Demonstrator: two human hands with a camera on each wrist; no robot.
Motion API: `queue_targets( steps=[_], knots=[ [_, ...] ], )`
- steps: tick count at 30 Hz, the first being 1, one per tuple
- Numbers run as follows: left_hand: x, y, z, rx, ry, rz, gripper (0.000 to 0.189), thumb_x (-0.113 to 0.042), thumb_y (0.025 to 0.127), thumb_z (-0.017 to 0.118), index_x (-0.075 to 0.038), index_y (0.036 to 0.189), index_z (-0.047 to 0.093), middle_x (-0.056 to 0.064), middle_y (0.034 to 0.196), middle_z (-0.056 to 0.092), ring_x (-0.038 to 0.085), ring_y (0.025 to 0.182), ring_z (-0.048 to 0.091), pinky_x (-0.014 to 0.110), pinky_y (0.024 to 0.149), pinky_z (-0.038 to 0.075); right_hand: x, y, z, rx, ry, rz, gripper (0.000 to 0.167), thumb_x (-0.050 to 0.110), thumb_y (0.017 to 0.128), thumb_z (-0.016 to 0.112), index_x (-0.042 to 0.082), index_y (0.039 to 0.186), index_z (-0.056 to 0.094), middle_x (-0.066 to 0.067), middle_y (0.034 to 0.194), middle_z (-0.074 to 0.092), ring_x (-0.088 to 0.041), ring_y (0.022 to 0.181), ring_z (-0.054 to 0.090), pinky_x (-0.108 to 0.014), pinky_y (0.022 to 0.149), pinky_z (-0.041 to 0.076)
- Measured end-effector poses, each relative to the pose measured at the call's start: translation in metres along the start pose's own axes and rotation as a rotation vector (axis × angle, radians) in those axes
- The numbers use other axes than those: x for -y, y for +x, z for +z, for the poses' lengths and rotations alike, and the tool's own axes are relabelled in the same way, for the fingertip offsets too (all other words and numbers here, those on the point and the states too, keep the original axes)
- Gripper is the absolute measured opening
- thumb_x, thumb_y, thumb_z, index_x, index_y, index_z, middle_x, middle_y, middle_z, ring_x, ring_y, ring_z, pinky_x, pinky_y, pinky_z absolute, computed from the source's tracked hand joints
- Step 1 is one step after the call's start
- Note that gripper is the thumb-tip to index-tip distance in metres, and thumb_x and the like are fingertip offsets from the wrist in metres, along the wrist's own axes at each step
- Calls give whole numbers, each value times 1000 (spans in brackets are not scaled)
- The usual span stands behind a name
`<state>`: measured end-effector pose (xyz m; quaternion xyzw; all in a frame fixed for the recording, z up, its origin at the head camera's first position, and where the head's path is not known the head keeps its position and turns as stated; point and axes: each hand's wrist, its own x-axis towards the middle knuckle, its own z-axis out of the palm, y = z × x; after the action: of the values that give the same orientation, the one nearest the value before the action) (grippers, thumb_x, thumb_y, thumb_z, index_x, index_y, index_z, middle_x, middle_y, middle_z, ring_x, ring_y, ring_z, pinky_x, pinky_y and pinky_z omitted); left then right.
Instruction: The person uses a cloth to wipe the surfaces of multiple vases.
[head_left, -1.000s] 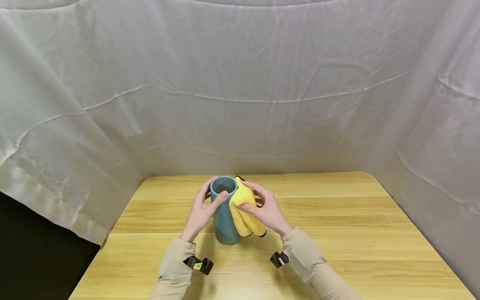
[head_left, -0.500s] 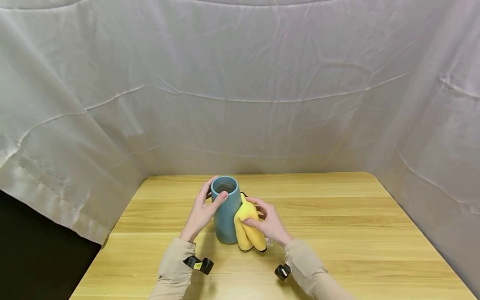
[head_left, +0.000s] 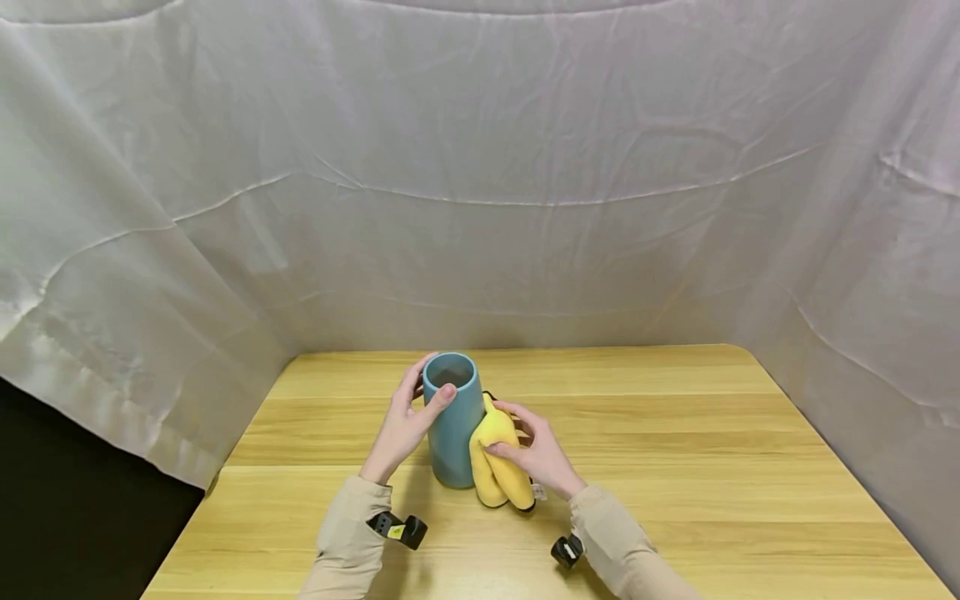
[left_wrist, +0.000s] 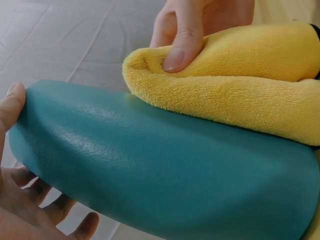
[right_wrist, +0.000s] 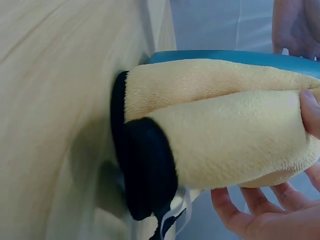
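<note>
A teal vase [head_left: 452, 442] stands upright on the table, its round mouth facing up. My left hand [head_left: 399, 429] grips it near the top, thumb on the near side of the rim and fingers behind it. In my right hand [head_left: 543, 454] a folded yellow towel [head_left: 498, 458] with black edging is pinched between thumb and fingers. The towel lies along the vase's right side, as the left wrist view shows with the plush cloth [left_wrist: 225, 100] against the teal wall [left_wrist: 150, 165]. Its black-trimmed lower edge [right_wrist: 150, 165] is close to the tabletop, where a white tag hangs.
The light wooden table [head_left: 712, 483] stretches out to the right and in front of the vase. Grey curtains [head_left: 525, 250] enclose the back and both sides. A small black camera [head_left: 397, 529] is strapped to each wrist.
My right hand has slid down the vase's side with the towel, from near the rim to lower on the wall. The left hand and the vase have hardly moved.
</note>
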<state>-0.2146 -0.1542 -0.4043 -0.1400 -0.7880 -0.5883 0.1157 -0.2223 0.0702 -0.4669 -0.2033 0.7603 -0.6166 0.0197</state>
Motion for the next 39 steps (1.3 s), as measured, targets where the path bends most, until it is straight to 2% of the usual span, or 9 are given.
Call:
queue_targets(
  steps=[5, 14, 18, 25, 33, 39],
  knots=[
    [0, 0, 0, 3, -8, -8, 58, -22, 97, 67, -16, 150, 44, 12, 144, 54, 32, 135, 49, 54, 115, 34, 9, 2, 0, -12, -17, -16, 62, 11, 86, 79, 12, 142, 55, -15, 141, 59, -29, 116, 62, -39, 93, 52],
    [2, -1, 0, 1, -24, -22, 58, -23, 97, 67, -19, 150, 44, 10, 142, 54, 31, 132, 49, 56, 114, 35, 46, 14, -5, -35, -22, -147, 60, 10, 86, 78, 13, 142, 56, -15, 137, 61, -24, 109, 61, -44, 92, 51],
    [3, -1, 0, 4, -27, -26, 57, -24, 97, 67, -22, 149, 45, 10, 142, 55, 31, 132, 50, 56, 113, 36, 53, 16, -6, -42, -27, -175, 59, 9, 87, 77, 13, 142, 57, -15, 138, 61, -25, 110, 62, -45, 92, 52],
    [4, 0, 0, 1, -24, -23, 56, -23, 97, 67, -22, 149, 45, 10, 141, 56, 31, 131, 50, 56, 112, 36, 39, 11, -3, -45, -5, -151, 60, 9, 86, 78, 11, 142, 56, -17, 138, 60, -28, 111, 63, -43, 93, 52],
    [0, -2, 1, -1, -19, -34, 57, -24, 97, 66, -20, 150, 44, 11, 142, 55, 34, 132, 51, 57, 112, 37, 12, 0, 1, -10, -12, -29, 62, 11, 86, 79, 12, 143, 55, -16, 139, 59, -31, 117, 63, -37, 91, 54],
    [0, -2, 1, -7, -12, -32, 59, -25, 97, 66, -19, 151, 43, 11, 142, 55, 34, 131, 51, 58, 111, 38, 6, -2, 2, -6, 1, -23, 62, 13, 87, 78, 12, 144, 53, -17, 141, 58, -31, 115, 62, -37, 89, 55]
  ],
)
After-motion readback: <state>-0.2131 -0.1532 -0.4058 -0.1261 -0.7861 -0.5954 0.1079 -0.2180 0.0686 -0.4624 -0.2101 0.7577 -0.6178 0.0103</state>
